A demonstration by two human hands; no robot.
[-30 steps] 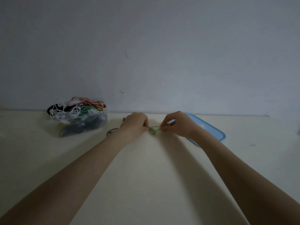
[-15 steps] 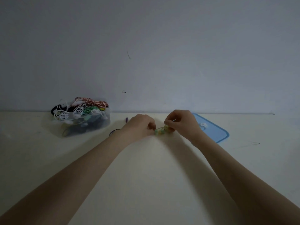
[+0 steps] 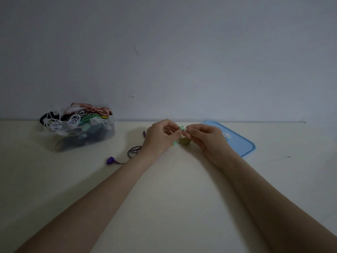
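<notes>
The left hand (image 3: 160,137) and right hand (image 3: 206,136) have risen off the worktop (image 3: 164,198) and closed in since a second ago. Each pinches the green cord (image 3: 184,141), its small bundle dangling between them. Coiling looks nearly done, I'd say — securing the end likely remains.

The one view sat on the person's head and faced forward and slightly down, across the table (image 3: 173,198) to the wall (image 3: 182,61) behind it. It was close: both forearms entered from the bottom corners and stretched away from the lens. The left hand (image 3: 158,137) and right hand (image 3: 207,137) met on a cable (image 3: 185,141) near mid-frame. The wide lens also took in the box (image 3: 102,137) far left and the lid (image 3: 238,141) on the right.
</notes>
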